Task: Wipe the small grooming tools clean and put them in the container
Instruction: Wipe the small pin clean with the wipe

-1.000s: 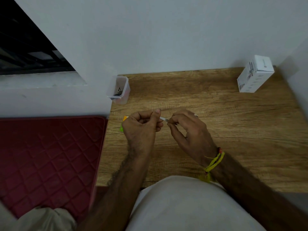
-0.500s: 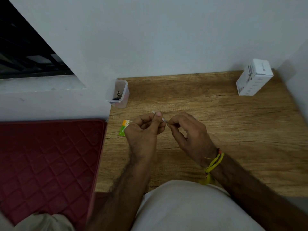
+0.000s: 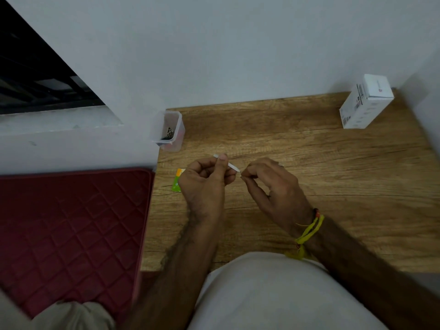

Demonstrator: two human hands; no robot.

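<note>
White slim tool (image 3: 232,166) pinched between left hand (image 3: 204,184) and right hand (image 3: 273,184).

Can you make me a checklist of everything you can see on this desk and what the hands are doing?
Surface: wooden table, set in a corner between pale walls.
Job's things: thin pale tool held above the table; clear container at the back left corner, upright, dark items inside.
Clutter: white box back right; green and orange packet partly hidden by the left hand.
Hands: left hand grips the tool; right hand pinches at its tip.
Cables: nothing seen.
Surroundings: red quilted mat left of the table; dark window upper left.
</note>
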